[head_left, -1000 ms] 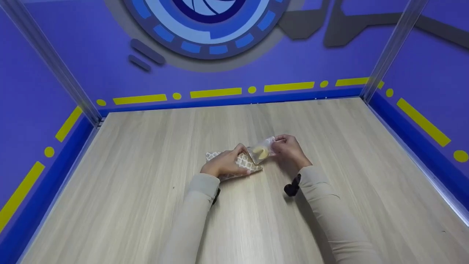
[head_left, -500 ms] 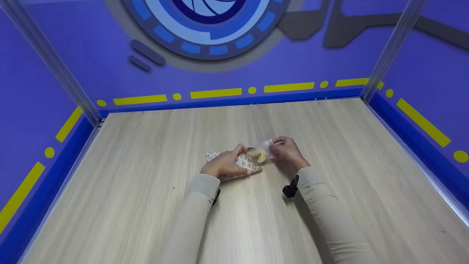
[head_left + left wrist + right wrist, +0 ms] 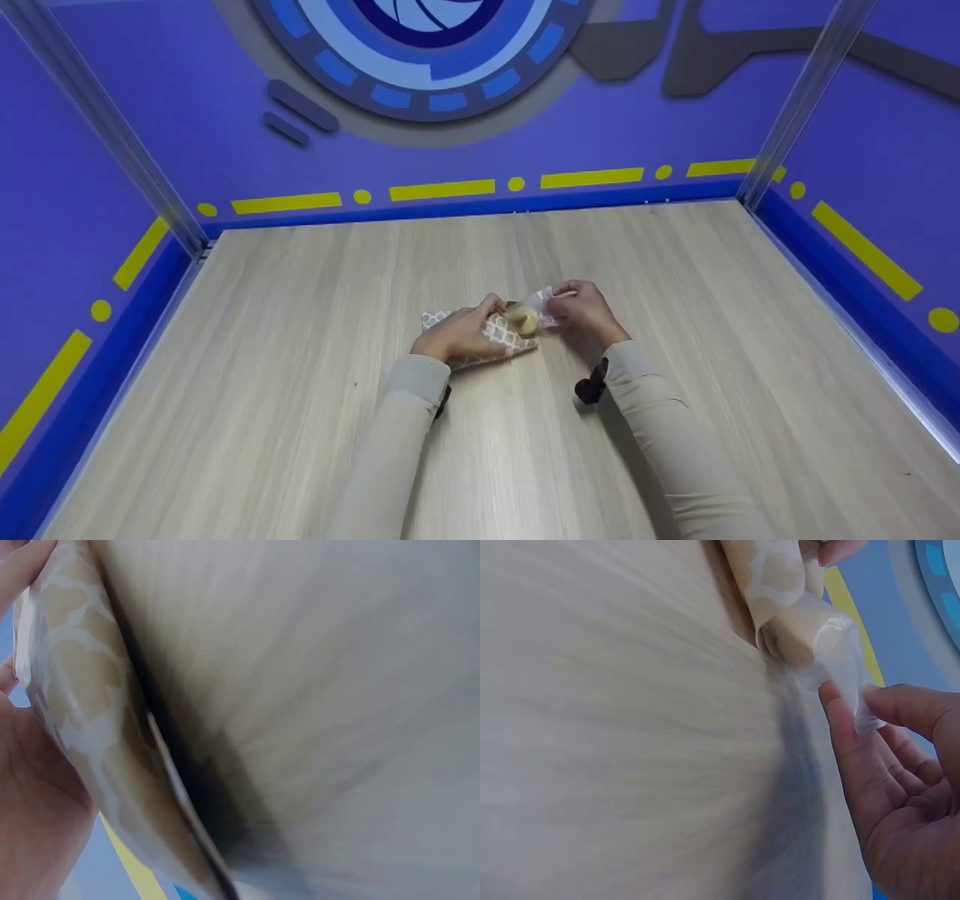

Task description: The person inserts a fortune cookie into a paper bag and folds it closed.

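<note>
My left hand (image 3: 466,332) grips a tan-and-white patterned paper bag (image 3: 499,330) that lies on its side, its mouth facing right. My right hand (image 3: 589,309) pinches the end of a clear plastic wrapper (image 3: 844,652) between thumb and index finger. Inside the wrapper sits a fortune cookie (image 3: 793,631), golden and folded. In the right wrist view the cookie is partly within the bag's mouth, so its left side is hidden. The left wrist view shows the bag's patterned side (image 3: 82,675) close up, with the palm against it.
A pale wood-grain table (image 3: 300,435) lies under both hands. Blue-purple panels (image 3: 480,157) with yellow dashes stand along its back and sides, joined by metal corner posts (image 3: 802,97). Each forearm wears a black wrist camera (image 3: 591,386).
My right hand has moved left and slightly down, carrying the wrapped fortune cookie from beside the bag's mouth partly into it. The left hand and the bag have stayed in place.
</note>
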Demonstrator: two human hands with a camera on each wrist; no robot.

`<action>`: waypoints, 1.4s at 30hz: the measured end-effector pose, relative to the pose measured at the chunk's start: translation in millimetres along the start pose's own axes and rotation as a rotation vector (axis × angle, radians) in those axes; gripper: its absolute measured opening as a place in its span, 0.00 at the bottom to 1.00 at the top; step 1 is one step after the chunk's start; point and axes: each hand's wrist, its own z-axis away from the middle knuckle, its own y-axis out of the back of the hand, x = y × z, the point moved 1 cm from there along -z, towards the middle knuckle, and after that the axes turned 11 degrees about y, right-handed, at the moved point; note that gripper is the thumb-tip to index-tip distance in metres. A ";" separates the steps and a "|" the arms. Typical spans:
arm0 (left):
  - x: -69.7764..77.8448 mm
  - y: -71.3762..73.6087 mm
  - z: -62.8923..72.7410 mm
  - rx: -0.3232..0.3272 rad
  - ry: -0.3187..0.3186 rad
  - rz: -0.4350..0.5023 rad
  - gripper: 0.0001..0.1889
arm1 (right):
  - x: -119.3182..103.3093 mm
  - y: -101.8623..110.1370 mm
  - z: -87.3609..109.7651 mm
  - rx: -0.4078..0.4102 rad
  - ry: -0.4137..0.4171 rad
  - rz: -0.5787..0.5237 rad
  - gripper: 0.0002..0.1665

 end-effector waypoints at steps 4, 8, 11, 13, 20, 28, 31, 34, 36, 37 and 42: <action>-0.4 -0.4 -0.5 0.003 -0.010 0.002 0.35 | 0.1 -4.6 -0.6 -0.011 -0.008 -0.034 0.12; -1.2 -0.8 -1.2 0.006 -0.012 -0.003 0.35 | -1.0 -9.1 0.1 -0.016 -0.010 -0.049 0.13; -1.7 -1.0 -1.6 0.007 -0.010 -0.008 0.34 | -1.9 -11.8 0.4 -0.019 -0.011 -0.051 0.13; -1.2 -0.9 -1.1 0.005 -0.009 -0.001 0.34 | -2.0 -12.8 0.2 -0.025 -0.010 -0.045 0.14; 0.3 -0.3 -0.7 0.003 0.001 -0.002 0.34 | -1.2 -15.1 -0.4 -0.057 -0.009 -0.025 0.15; 0.5 -0.1 -1.0 0.008 -0.011 -0.013 0.35 | 2.0 -19.9 -1.5 -0.080 -0.019 -0.095 0.18; 0.9 0.4 -1.0 0.007 -0.015 -0.012 0.35 | 2.0 -21.4 -1.7 -0.082 -0.019 -0.118 0.18; 1.0 1.0 -1.2 0.009 -0.017 -0.013 0.36 | 1.7 -22.6 -2.0 -0.081 -0.015 -0.128 0.17; 1.0 1.2 -1.3 0.010 -0.016 -0.015 0.36 | 1.8 -23.2 -1.9 -0.077 -0.014 -0.128 0.17; 1.0 1.2 -1.4 0.010 -0.018 -0.015 0.36 | 2.0 -23.2 -1.9 -0.078 -0.010 -0.124 0.17; 1.5 1.5 -0.5 0.008 -0.015 -0.013 0.36 | 2.7 -23.6 -1.6 -0.087 -0.019 -0.115 0.17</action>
